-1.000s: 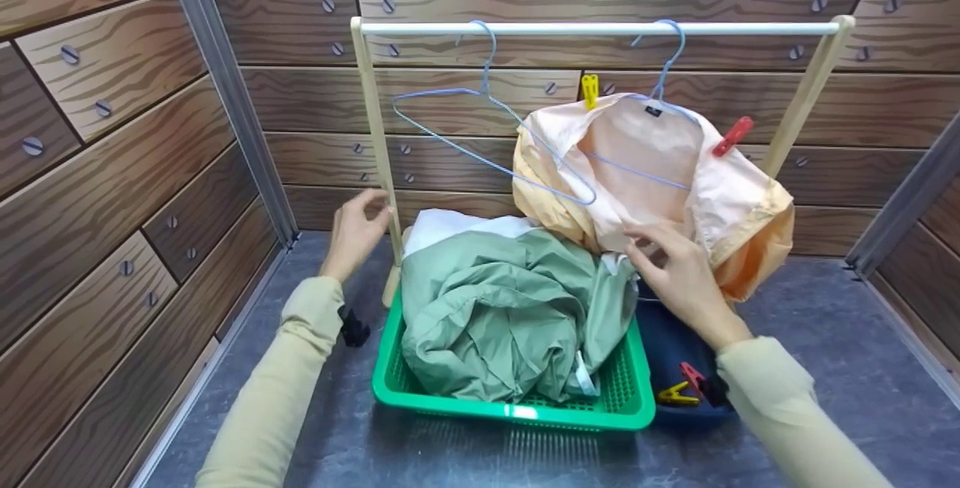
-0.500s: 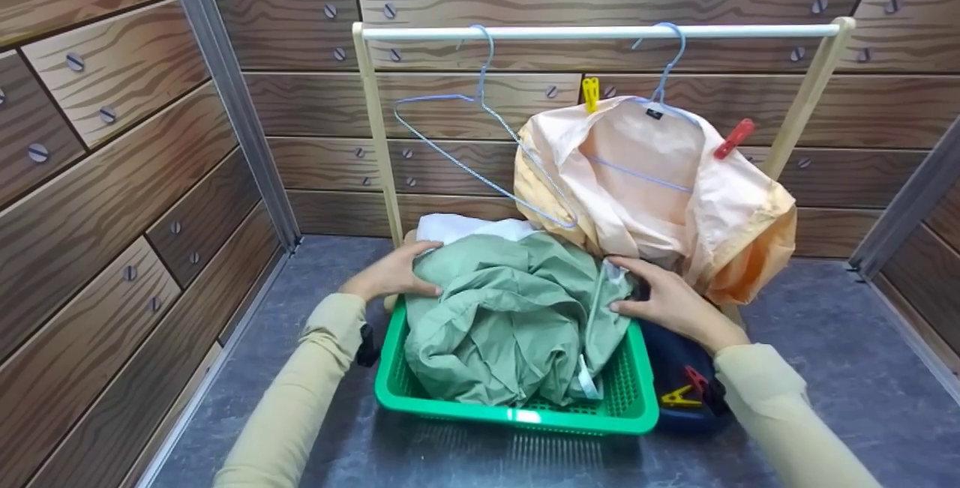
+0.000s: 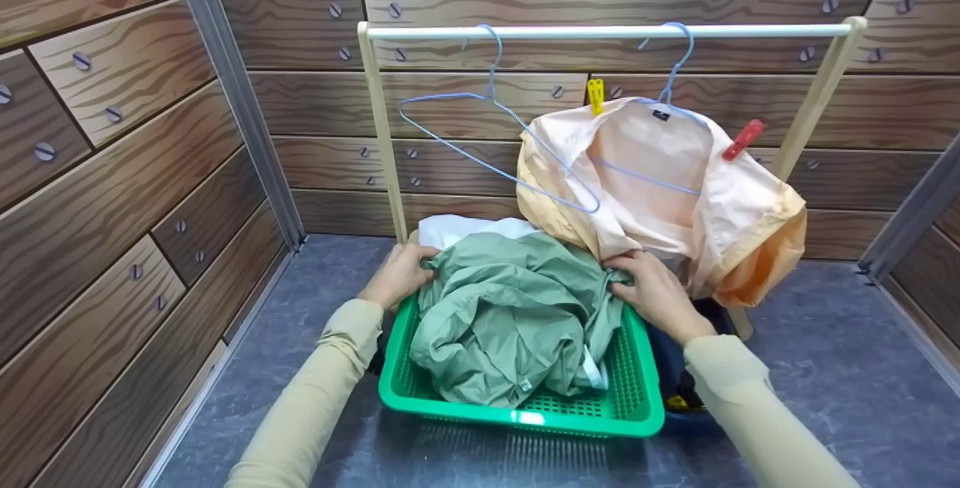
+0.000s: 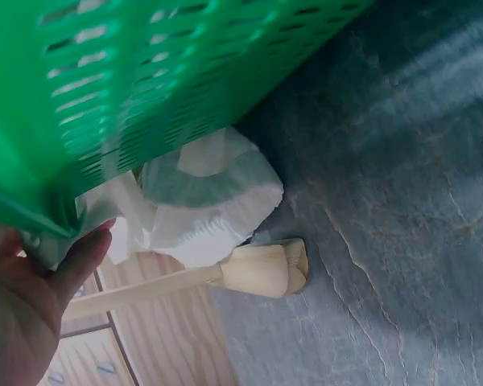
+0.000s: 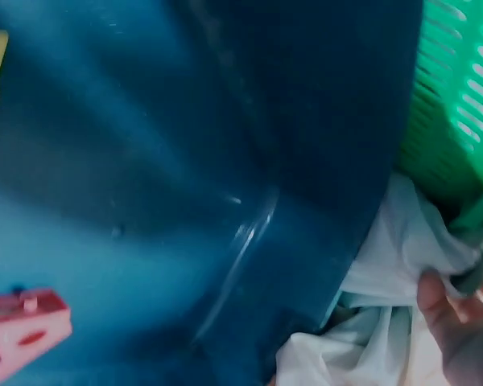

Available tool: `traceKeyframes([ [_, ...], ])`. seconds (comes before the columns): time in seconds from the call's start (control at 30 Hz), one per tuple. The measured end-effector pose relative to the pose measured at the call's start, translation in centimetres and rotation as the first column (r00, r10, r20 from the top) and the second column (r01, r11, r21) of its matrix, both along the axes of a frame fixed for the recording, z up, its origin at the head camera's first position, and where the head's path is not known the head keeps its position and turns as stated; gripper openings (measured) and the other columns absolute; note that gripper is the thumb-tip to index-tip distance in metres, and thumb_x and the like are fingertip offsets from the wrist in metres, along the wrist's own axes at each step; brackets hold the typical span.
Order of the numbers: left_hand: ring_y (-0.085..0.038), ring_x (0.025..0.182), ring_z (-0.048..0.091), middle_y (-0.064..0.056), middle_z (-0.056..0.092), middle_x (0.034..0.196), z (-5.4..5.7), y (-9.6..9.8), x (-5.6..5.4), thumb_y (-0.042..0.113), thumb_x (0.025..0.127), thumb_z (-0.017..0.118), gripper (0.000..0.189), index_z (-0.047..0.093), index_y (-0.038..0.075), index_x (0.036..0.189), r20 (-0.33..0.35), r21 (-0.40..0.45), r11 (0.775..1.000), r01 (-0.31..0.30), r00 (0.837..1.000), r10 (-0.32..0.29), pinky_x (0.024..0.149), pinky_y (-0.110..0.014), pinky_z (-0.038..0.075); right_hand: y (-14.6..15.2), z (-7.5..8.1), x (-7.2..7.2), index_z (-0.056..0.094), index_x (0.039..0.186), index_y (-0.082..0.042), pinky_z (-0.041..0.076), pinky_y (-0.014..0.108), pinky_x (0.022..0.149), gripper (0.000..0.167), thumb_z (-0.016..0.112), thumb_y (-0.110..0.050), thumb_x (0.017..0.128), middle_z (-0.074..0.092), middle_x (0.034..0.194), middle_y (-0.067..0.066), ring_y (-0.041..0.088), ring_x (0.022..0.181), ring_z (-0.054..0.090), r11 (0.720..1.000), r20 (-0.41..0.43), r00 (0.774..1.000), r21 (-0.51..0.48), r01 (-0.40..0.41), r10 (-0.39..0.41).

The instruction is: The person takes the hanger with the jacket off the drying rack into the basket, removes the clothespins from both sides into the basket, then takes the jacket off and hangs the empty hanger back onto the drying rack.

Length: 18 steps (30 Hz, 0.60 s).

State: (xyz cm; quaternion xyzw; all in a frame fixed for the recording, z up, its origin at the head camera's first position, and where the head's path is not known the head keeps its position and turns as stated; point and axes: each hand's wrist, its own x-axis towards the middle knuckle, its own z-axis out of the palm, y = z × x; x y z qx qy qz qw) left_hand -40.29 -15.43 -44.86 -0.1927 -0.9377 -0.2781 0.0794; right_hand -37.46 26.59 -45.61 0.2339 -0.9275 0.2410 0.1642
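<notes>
A crumpled green garment (image 3: 510, 323) fills much of the green plastic basket (image 3: 517, 417). At its upper left edge my left hand (image 3: 397, 276) pinches the cloth; in the left wrist view, thumb and fingers of that hand (image 4: 32, 297) close on a bit of fabric beside the basket wall. My right hand (image 3: 654, 293) pinches the garment's upper right edge, and the right wrist view shows the thumb of this hand (image 5: 467, 322) against the cloth. White fabric (image 3: 472, 229) shows behind the green garment and hangs over the basket's far side.
Behind stands a rack with a white rail (image 3: 600, 33). It carries a bare blue hanger (image 3: 491, 98) and a peach jacket (image 3: 645, 173) on another hanger, with yellow (image 3: 595, 96) and red clothespins (image 3: 742, 140). Right of the basket, a dark blue container (image 5: 185, 161) holds clothespins (image 5: 24, 330).
My left hand has come from the rack's left post to the garment, and my right hand has dropped from before the jacket. Both now grip the cloth. The bare hanger has swung.
</notes>
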Motion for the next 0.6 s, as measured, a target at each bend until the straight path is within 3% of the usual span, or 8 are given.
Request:
traceKeyframes([
  [0.13,-0.016,0.063,0.049,-0.002,0.065,0.073,-0.04,0.01,0.02,-0.009,0.084,0.064,0.023,0.071,0.011,0.077,-0.132,0.005,1.000,-0.012,0.991,0.012,0.061,-0.030,0.041,-0.54,-0.11,0.08,0.075,0.103,-0.008,0.045,0.052,0.080,0.020,0.072,-0.001,0.084,0.065,0.101,0.013,0.033,0.092,0.058,0.998,-0.082,0.995,-0.027,0.055,-0.057],
  [0.27,-0.016,0.064,0.056,-0.004,0.070,0.076,0.06,0.02,0.07,-0.011,0.083,0.064,0.024,0.074,0.010,0.077,-0.236,0.011,1.000,-0.017,0.972,0.019,0.061,-0.031,0.046,-0.55,-0.05,0.23,0.075,0.099,-0.009,0.047,0.050,0.080,0.019,0.069,0.001,0.084,0.067,0.097,0.012,0.032,0.091,0.061,0.993,-0.106,0.991,-0.091,0.069,-0.078],
  [0.4,-0.017,0.070,0.065,-0.004,0.073,0.083,0.19,-0.27,0.31,-0.007,0.086,0.067,0.021,0.076,0.012,0.085,-0.255,0.055,0.998,-0.037,0.966,0.050,0.064,-0.033,0.051,-0.31,0.08,0.55,0.074,0.101,-0.008,0.047,0.047,0.083,0.019,0.068,0.001,0.086,0.069,0.102,0.011,0.030,0.094,0.063,0.980,-0.079,0.993,-0.183,0.078,-0.094],
  [0.6,-0.017,0.070,0.062,-0.002,0.071,0.083,0.53,-0.48,0.71,-0.005,0.087,0.068,0.017,0.073,0.011,0.087,-0.243,0.172,0.985,-0.010,0.969,0.052,0.067,-0.035,0.050,0.04,0.63,0.90,0.073,0.105,-0.006,0.046,0.043,0.077,0.019,0.065,0.001,0.089,0.069,0.106,0.013,0.028,0.087,0.062,0.959,-0.053,0.991,-0.263,0.105,-0.123],
])
